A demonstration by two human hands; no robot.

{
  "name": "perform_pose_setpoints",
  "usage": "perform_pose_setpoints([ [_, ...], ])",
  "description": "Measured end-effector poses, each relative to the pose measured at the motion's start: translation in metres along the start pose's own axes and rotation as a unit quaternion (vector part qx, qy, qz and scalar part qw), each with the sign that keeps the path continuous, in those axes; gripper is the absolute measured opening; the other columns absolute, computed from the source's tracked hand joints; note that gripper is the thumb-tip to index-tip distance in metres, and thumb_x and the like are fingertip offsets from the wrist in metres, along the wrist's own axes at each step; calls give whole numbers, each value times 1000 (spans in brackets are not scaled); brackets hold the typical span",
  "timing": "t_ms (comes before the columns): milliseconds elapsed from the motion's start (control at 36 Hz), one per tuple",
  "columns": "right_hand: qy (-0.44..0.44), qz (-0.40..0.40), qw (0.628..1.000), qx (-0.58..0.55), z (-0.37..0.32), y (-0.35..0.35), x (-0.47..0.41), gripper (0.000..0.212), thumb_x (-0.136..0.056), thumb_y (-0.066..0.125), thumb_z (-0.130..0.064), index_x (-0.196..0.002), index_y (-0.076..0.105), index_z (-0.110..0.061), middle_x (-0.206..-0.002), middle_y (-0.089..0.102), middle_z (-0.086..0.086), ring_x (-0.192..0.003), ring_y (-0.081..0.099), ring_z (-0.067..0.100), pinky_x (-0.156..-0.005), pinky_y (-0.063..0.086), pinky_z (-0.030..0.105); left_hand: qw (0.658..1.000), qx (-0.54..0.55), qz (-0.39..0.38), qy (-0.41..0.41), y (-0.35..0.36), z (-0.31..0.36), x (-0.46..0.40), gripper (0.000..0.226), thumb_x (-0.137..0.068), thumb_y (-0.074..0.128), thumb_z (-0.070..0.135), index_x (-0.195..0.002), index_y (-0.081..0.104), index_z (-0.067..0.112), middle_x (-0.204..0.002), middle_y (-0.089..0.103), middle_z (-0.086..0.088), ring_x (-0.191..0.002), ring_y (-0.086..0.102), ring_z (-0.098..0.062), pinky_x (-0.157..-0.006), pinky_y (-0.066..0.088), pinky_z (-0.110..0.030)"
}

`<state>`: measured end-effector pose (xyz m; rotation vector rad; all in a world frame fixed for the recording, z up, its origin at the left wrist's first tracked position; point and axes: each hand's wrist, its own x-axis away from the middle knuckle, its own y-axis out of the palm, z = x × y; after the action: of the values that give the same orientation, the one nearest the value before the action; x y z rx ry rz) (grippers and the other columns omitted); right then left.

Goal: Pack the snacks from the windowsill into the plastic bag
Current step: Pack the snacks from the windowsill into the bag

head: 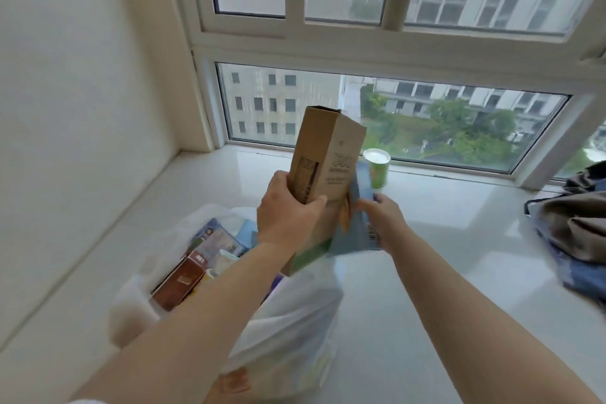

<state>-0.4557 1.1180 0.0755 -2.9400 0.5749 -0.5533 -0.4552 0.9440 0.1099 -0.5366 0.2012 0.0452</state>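
My left hand (288,207) grips a tall brown cardboard box (328,154), held upright above the white plastic bag (288,331) on the windowsill (426,272). Just right of the box, my right hand (382,216) holds a blue snack packet (355,229), which touches the box. Inside the bag's open mouth lie several packages, among them a brown-red box (182,279) and a blue-printed packet (218,238). A green can with a white lid (377,166) stands on the sill behind the box, near the glass.
The white wall (72,108) closes the left side and the window (393,115) runs along the back. A heap of brown and blue fabric with a dark strap (577,233) lies at the right end of the sill.
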Motion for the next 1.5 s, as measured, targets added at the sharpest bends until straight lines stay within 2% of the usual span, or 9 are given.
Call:
perform_pose_setpoints([
  [83,-1,59,997,42,7,21,7,11,-68,67,-23,-79,66,-21,-95,68,10,-93,64,32,-84,55,44,998,54,-10,21,-31,-14,-1,36,-80,72,36,-101,44,26,-91,56,15,-85,59,-10,-73,51,-23],
  [250,43,136,983,-116,10,28,19,32,-75,70,-37,-82,66,-6,-90,69,15,-75,68,30,-76,58,41,992,102,55,45,-99,-45,-19,38,-79,74,28,-100,42,23,-94,58,9,-90,61,-13,-78,55,-32],
  [417,119,32,949,-290,40,35,20,38,-99,37,-44,-113,55,-14,-64,73,3,-51,69,19,-42,55,29,997,51,44,44,-115,-92,-22,43,-74,75,31,-99,41,23,-92,56,6,-87,60,-17,-74,55,-37],
  [694,83,-10,989,119,78,68,34,63,-49,84,-38,-100,68,-5,-92,70,14,-83,67,30,-70,56,38,943,-165,-34,286,-118,-139,-15,55,-68,58,37,-120,41,30,-102,70,1,-71,68,-22,-55,57,-35],
  [1000,47,-95,948,299,74,92,34,31,-77,73,-38,-98,59,-18,-90,62,0,-79,58,13,-63,45,23,995,-75,11,68,-125,-139,-30,62,-78,70,28,-128,35,22,-112,62,-2,-96,61,-29,-80,54,-40],
  [1111,45,-91,974,203,75,83,35,41,-71,79,-35,-99,63,-10,-96,68,9,-85,64,23,-76,54,35,997,-48,29,47,-125,-139,-31,59,-79,69,28,-127,35,24,-112,62,1,-96,62,-25,-82,55,-39],
  [1194,38,-67,995,-67,79,61,31,86,-27,92,-45,-97,67,-2,-83,73,12,-69,70,24,-63,58,34,995,-51,45,66,-127,-139,-29,61,-78,72,28,-128,36,22,-112,63,0,-94,63,-25,-82,56,-39],
  [1306,16,-68,939,-338,63,29,37,21,-91,55,-31,-100,61,-13,-76,75,4,-63,72,19,-49,57,31,965,-130,48,223,-133,-141,-26,66,-68,79,14,-123,42,26,-95,69,-5,-73,66,-29,-65,57,-35],
  [1500,8,-26,906,-423,82,18,42,50,-99,40,-28,-69,80,-22,-79,75,4,-63,72,21,-49,58,33,787,-367,-157,470,-149,-186,-29,74,-56,84,23,-120,48,34,-111,68,12,-88,69,-10,-61,59,-25],
])
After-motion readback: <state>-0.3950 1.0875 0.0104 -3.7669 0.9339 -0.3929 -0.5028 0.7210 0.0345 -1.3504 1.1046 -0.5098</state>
